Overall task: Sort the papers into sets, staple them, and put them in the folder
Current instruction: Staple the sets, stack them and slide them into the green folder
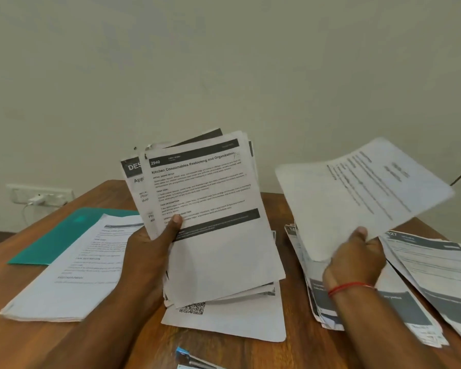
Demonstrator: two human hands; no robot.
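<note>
The thick stack of printed white papers [210,222] stands upright at centre. The left hand [149,251] grips its lower left edge, thumb across the front page. At 3 o'clock the right hand [357,259] pinches a thin set of white sheets [357,198] above the brown wooden surface [290,352].

Four paper lots lie flat:
- a loose white sheet [224,323] at 6 o'clock
- a left white pile [77,267] at 9, overlapping the one teal plastic folder [61,235]
- two fanned grey-banded piles [437,270] at 4

Bare wood shows between the lots. One blue stapler [189,359] is cut off by the near edge.
</note>
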